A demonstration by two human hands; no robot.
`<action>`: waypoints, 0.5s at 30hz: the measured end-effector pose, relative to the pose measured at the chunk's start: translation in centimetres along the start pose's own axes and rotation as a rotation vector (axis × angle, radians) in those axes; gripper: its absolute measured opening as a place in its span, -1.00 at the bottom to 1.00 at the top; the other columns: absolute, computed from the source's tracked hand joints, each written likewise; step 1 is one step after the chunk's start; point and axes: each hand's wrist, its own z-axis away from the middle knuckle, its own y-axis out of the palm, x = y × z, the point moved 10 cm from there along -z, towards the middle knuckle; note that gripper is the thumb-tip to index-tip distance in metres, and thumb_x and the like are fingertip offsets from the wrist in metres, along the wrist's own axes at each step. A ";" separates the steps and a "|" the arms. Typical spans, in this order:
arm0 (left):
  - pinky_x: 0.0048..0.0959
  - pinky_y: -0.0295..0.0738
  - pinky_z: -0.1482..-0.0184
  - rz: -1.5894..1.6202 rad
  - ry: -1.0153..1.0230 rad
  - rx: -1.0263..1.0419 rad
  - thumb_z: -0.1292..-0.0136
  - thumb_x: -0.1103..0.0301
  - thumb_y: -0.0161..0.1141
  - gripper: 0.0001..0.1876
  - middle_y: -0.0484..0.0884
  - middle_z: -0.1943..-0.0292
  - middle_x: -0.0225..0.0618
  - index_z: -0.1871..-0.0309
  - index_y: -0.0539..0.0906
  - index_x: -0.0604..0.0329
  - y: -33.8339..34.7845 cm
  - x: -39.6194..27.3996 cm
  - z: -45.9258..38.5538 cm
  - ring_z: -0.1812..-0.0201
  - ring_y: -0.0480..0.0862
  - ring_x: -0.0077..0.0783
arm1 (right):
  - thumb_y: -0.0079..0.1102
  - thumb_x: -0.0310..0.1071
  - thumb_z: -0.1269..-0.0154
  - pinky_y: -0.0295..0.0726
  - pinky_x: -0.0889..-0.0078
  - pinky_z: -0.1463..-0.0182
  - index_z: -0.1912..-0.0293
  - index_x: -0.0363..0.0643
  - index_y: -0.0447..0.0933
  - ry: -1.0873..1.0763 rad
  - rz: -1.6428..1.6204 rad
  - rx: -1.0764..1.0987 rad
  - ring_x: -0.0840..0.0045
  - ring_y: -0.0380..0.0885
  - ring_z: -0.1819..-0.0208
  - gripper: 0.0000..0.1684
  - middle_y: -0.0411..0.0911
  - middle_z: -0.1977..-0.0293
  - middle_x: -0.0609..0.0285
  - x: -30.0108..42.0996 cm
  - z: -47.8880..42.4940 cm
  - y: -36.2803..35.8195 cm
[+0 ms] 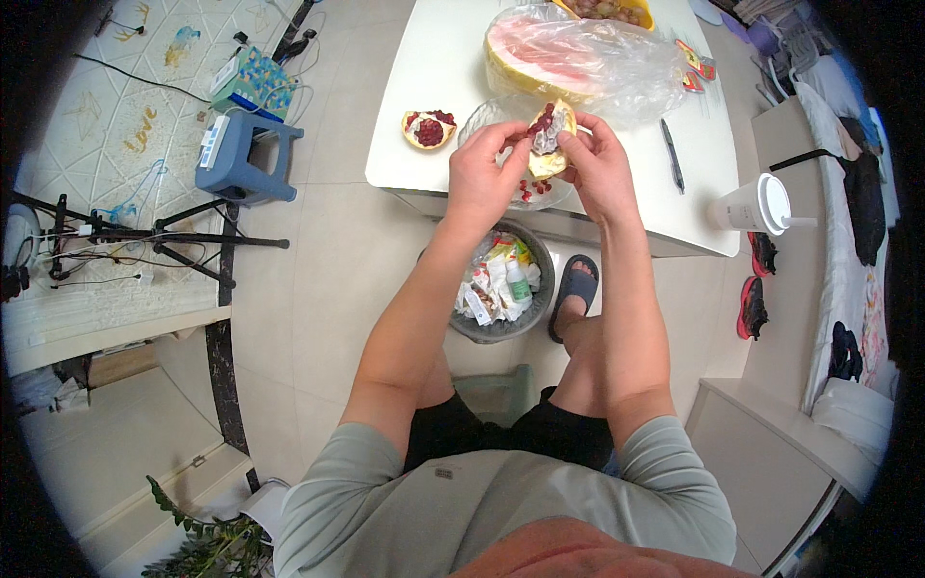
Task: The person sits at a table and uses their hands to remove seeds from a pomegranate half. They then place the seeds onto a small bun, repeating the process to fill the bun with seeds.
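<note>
My right hand grips a piece of pomegranate by its pale rind, tilted so that red seeds and whitish pith show. The fingertips of my left hand touch the seeds along its left edge; whether they pinch any cannot be made out. Under both hands a clear glass bowl stands at the table's near edge, with some loose red seeds in it. Another pomegranate piece lies on the white table, left of the bowl, its seeds facing up.
Behind the bowl lies a cut melon in a plastic bag, near a yellow bowl of grapes. A black pen and a lidded white cup are on the right. Below the table edge stands a full trash bin; a blue stool is left.
</note>
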 end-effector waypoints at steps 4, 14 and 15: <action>-0.47 0.60 0.12 -0.101 0.114 0.000 -0.25 0.48 0.32 -0.78 0.73 0.21 -0.20 0.04 0.70 0.31 -0.3 -1.7 -0.1 0.22 0.72 -0.38 | 0.17 -0.41 -0.42 0.70 0.54 0.28 -0.22 -0.30 0.34 0.006 0.008 -0.002 0.61 0.65 0.22 -0.55 0.65 0.12 0.16 -0.1 0.1 0.0; -0.43 0.56 0.01 -0.024 -0.044 0.066 -0.28 0.36 0.33 -0.78 0.71 0.15 -0.23 0.09 0.72 0.28 -0.2 -0.4 -0.5 0.10 0.68 -0.39 | 0.17 -0.42 -0.42 0.71 0.54 0.27 -0.22 -0.30 0.34 0.007 0.021 0.011 0.61 0.65 0.21 -0.55 0.64 0.13 0.18 -0.1 0.1 0.1; -0.44 0.56 0.01 0.001 -0.095 0.069 -0.29 0.35 0.33 -0.78 0.71 0.15 -0.23 0.09 0.72 0.28 -0.2 0.1 -0.4 0.10 0.67 -0.41 | 0.16 -0.42 -0.42 0.71 0.54 0.27 -0.22 -0.30 0.34 0.006 0.024 0.016 0.61 0.65 0.20 -0.55 0.64 0.13 0.17 -0.1 0.0 0.2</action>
